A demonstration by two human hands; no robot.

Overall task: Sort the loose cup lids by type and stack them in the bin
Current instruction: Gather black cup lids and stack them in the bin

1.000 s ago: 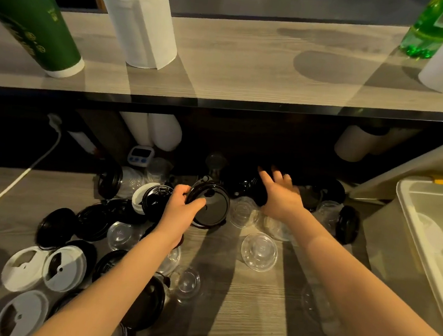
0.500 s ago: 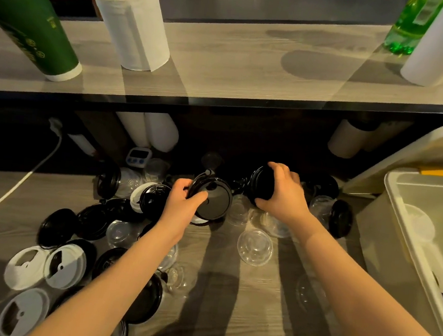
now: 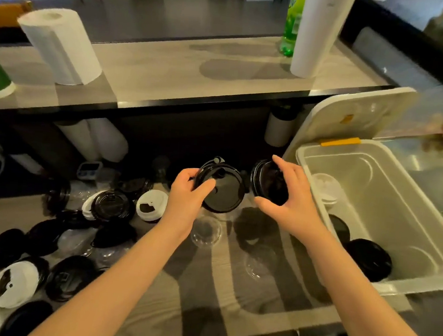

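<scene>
1. My left hand (image 3: pixel 186 191) is gripping a black flat lid (image 3: pixel 222 194) in the air, left of the bin (image 3: pixel 403 216). My thumb is pressing on its top and my fingers are curling behind its rim.
2. My right hand (image 3: pixel 292 203) is pinching a second black lid (image 3: pixel 266 181), tilted on edge just beside the bin's left wall. My thumb is under it, my fingers over it.
3. More black lids (image 3: pixel 367 258) are lying inside the bin at its near end, and a white lid (image 3: pixel 324 187) is sitting toward its far left corner.
4. Loose lids (image 3: pixel 110 206), black, white and clear, are lying scattered well left of the bin.
</scene>
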